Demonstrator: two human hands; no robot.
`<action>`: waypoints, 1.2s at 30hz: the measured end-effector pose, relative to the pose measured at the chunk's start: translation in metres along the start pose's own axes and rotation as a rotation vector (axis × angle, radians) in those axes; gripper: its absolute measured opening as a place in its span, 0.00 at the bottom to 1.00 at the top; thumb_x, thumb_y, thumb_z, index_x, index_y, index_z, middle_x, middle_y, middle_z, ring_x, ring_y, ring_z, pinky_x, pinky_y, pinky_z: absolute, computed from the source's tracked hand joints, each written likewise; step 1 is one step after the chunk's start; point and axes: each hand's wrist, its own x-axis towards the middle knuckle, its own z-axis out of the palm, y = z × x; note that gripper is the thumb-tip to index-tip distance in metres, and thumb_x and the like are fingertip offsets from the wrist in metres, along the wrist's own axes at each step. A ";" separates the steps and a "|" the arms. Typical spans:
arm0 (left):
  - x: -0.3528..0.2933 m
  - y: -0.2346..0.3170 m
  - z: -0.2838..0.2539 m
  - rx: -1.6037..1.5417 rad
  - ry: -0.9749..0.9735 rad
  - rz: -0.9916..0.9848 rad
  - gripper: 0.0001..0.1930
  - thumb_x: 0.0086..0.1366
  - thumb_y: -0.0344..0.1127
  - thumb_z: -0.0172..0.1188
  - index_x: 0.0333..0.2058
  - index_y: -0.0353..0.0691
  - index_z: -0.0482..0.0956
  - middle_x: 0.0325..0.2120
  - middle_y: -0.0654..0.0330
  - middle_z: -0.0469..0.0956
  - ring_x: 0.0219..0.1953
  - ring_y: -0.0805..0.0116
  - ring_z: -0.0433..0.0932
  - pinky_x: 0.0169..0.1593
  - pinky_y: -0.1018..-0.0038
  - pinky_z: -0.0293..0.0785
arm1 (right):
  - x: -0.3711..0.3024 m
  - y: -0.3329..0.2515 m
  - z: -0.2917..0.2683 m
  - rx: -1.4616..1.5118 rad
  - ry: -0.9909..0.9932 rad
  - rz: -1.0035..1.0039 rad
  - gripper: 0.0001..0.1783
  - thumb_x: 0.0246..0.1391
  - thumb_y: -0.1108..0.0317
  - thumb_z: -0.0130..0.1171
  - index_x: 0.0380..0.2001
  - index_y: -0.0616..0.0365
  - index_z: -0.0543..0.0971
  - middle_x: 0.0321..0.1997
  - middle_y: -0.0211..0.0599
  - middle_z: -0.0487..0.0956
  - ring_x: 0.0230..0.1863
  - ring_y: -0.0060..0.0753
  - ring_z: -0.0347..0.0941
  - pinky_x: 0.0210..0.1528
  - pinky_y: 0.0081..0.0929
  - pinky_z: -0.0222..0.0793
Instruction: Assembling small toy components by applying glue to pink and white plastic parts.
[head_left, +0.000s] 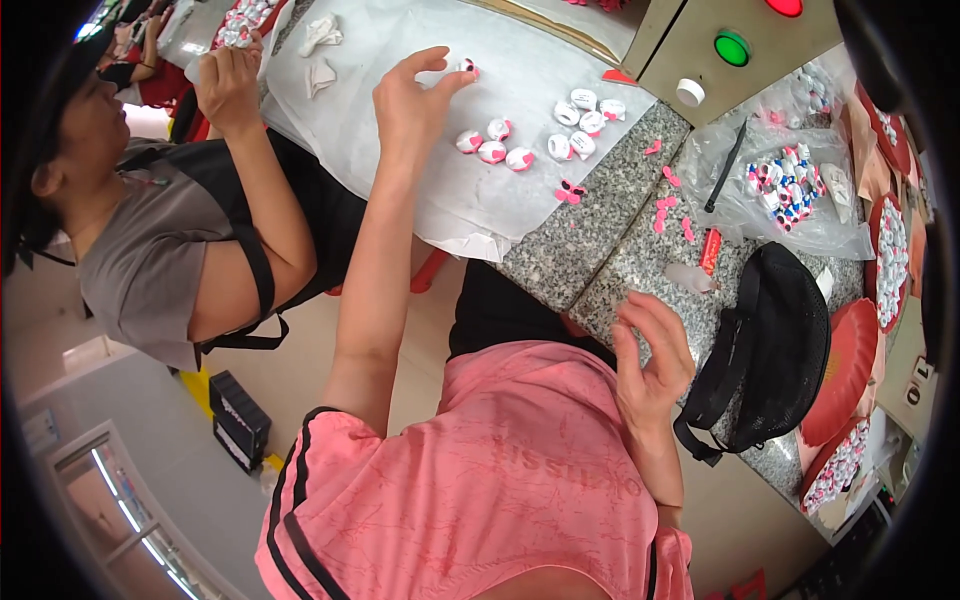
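My left hand (408, 112) reaches over a white sheet (350, 125), thumb and forefinger bent round a small white, pink and black rounded piece (467, 67) at the thumb tip. Just to the right of that wrist, several similar white-and-pink rounded pieces (491, 151) sit in a small group on the sheet. Farther right is a second group of white pieces with dark marks (566, 113). My right hand (653, 355) is raised near the front edge of the granite table (560, 250), fingers curved and apart with nothing visible in them.
Pink and black scraps (570, 191) lie beside the sheet. On the right are a clear bag of coloured pieces (790, 185), a black stick (726, 168), a black mesh pouch (775, 345) and a red tray (845, 370). A metal control box (700, 50) stands behind. A co-worker (170, 240) works at left.
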 end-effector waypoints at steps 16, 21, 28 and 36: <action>0.151 0.015 0.038 0.144 0.041 0.062 0.16 0.46 0.43 0.63 0.36 0.45 0.80 0.29 0.55 0.78 0.32 0.55 0.76 0.36 0.65 0.71 | -0.005 -0.004 -0.015 -0.077 0.051 0.124 0.07 0.44 0.82 0.55 0.31 0.67 0.76 0.34 0.42 0.75 0.37 0.33 0.72 0.41 0.24 0.67; 0.217 0.015 0.076 0.348 0.183 0.025 0.17 0.46 0.42 0.62 0.35 0.40 0.78 0.32 0.51 0.78 0.33 0.51 0.76 0.39 0.65 0.71 | 0.000 -0.004 -0.018 -0.098 0.083 0.154 0.07 0.43 0.82 0.56 0.30 0.66 0.77 0.33 0.43 0.76 0.35 0.35 0.74 0.38 0.24 0.69; 0.187 0.016 0.045 -0.524 -0.079 -0.202 0.16 0.49 0.30 0.58 0.40 0.35 0.73 0.32 0.56 0.76 0.37 0.66 0.74 0.37 0.71 0.70 | -0.018 0.003 -0.026 -0.089 0.147 0.194 0.08 0.43 0.83 0.56 0.30 0.67 0.77 0.32 0.44 0.76 0.34 0.34 0.73 0.37 0.24 0.69; -0.045 0.072 -0.009 -1.138 -0.610 -0.203 0.13 0.60 0.26 0.51 0.44 0.31 0.69 0.41 0.53 0.72 0.37 0.67 0.74 0.39 0.78 0.70 | -0.028 0.032 -0.045 -0.067 0.392 0.115 0.08 0.49 0.82 0.51 0.35 0.68 0.73 0.35 0.38 0.71 0.29 0.23 0.67 0.30 0.16 0.65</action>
